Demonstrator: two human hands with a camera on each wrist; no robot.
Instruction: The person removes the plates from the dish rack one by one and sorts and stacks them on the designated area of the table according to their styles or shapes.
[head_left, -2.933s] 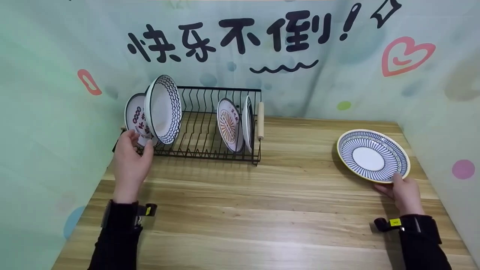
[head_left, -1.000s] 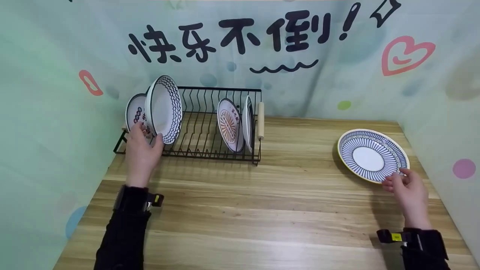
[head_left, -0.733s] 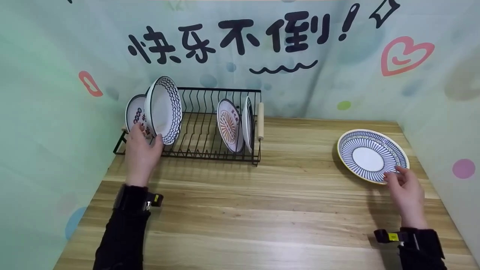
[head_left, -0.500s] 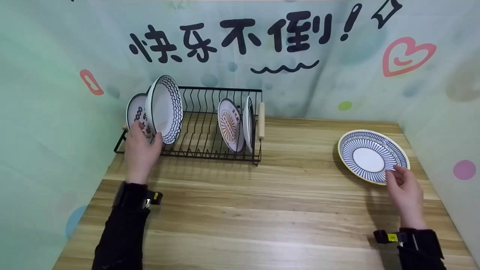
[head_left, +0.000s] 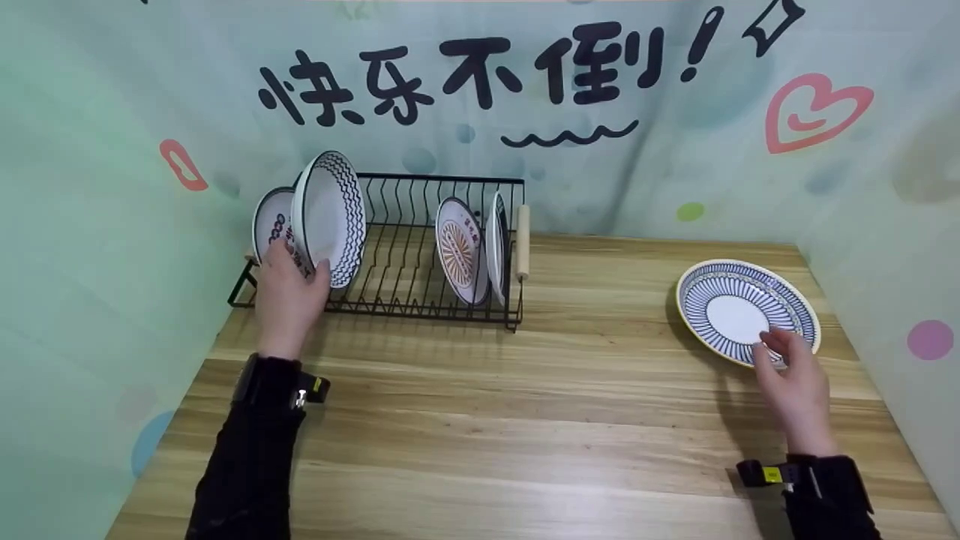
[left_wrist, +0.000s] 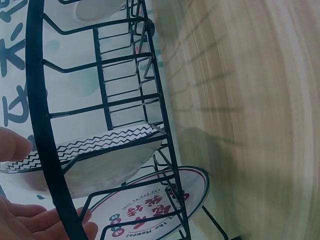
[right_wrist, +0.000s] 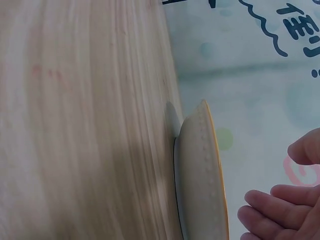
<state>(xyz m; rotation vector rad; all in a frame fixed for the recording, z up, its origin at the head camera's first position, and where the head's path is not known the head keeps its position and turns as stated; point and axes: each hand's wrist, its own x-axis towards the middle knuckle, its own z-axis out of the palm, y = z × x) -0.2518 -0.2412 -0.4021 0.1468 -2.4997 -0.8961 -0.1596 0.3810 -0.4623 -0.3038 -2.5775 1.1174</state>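
Observation:
A white bowl (head_left: 327, 217) with a black wavy band stands on edge in the black wire dish rack (head_left: 405, 306). My left hand (head_left: 289, 304) straddles its front edge. In the left wrist view the thumb is inside the bowl (left_wrist: 110, 167) and the fingers (left_wrist: 47, 222) are outside, with gaps showing between. Behind those fingers stands a white plate (head_left: 268, 217) with red lettering. At right, a blue-striped plate (head_left: 737, 318) with a yellow rim lies on the table. My right hand (head_left: 799, 394) hovers over its near edge, fingers loosely bent and holding nothing.
Two more plates stand at the rack's right end: one with an orange sunburst (head_left: 457, 251), one seen nearly edge-on (head_left: 494, 247). The rack has a wooden handle (head_left: 523, 244). A printed cloth backdrop (head_left: 585, 180) encloses the wooden table (head_left: 480, 427) behind and at both sides.
My right hand has let go of the striped plate's rim and shifted left above it. My left hand has moved right, to the bowl's edge. The dishes stay where they were.

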